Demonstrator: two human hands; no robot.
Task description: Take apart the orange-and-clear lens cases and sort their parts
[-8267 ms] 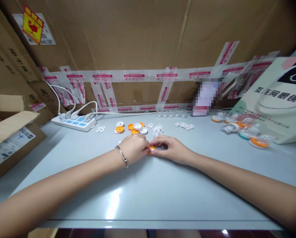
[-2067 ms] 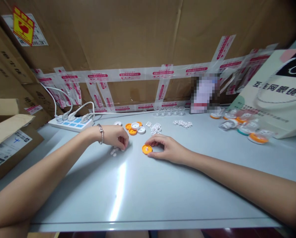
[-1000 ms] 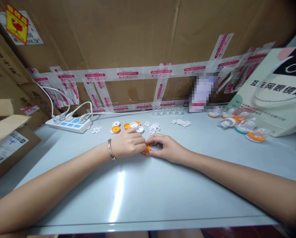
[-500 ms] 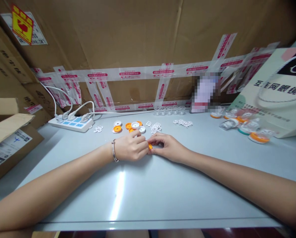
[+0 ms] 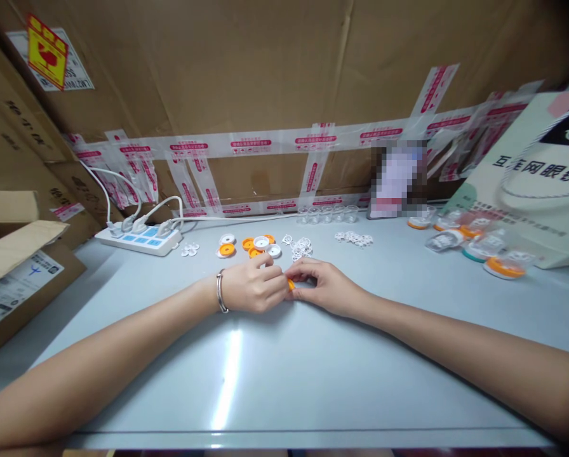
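Note:
My left hand (image 5: 253, 287), with a metal bangle at the wrist, and my right hand (image 5: 325, 289) meet fingertip to fingertip on the pale blue table (image 5: 284, 374). Between them they pinch a small orange round cap (image 5: 291, 284), mostly hidden by the fingers. Just behind my hands lies a cluster of orange and white caps (image 5: 258, 245) and a heap of small white ring-like parts (image 5: 301, 247).
A white power strip (image 5: 139, 239) with plugged cables lies at the back left. Clear cups (image 5: 325, 214) and more white parts (image 5: 355, 238) stand at the back. Bagged orange items (image 5: 479, 244) and a printed bag (image 5: 536, 184) sit at right. Cardboard boxes (image 5: 13, 273) rise left and behind.
About two seconds ago my left hand was off to the left by small white pieces; it has come back to the orange cap, and both hands now work it together with little movement.

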